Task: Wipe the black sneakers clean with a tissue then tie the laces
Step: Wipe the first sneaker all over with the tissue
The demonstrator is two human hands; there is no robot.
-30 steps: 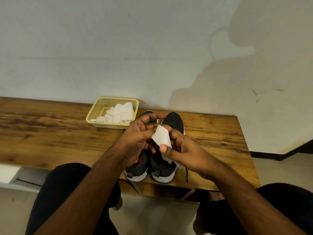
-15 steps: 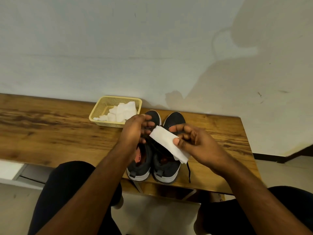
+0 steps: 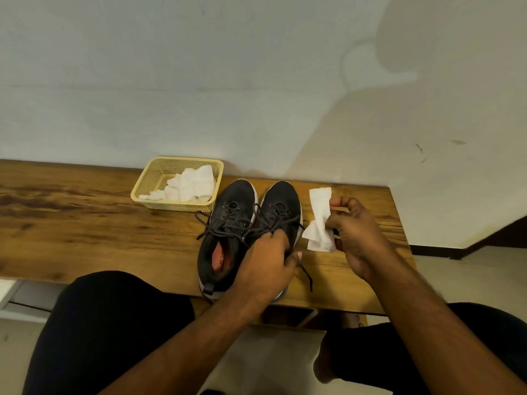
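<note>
While left hand grips sneaker, tissue pinched

Two black sneakers, one basket, one held tissue, two hands.

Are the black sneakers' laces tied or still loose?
Loose: the dark laces sprawl untied across both black sneakers, and one end trails onto the wooden bench.

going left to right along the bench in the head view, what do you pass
yellow basket of tissues → left sneaker → right sneaker gripped by the left hand → tissue → right hand holding it
</note>
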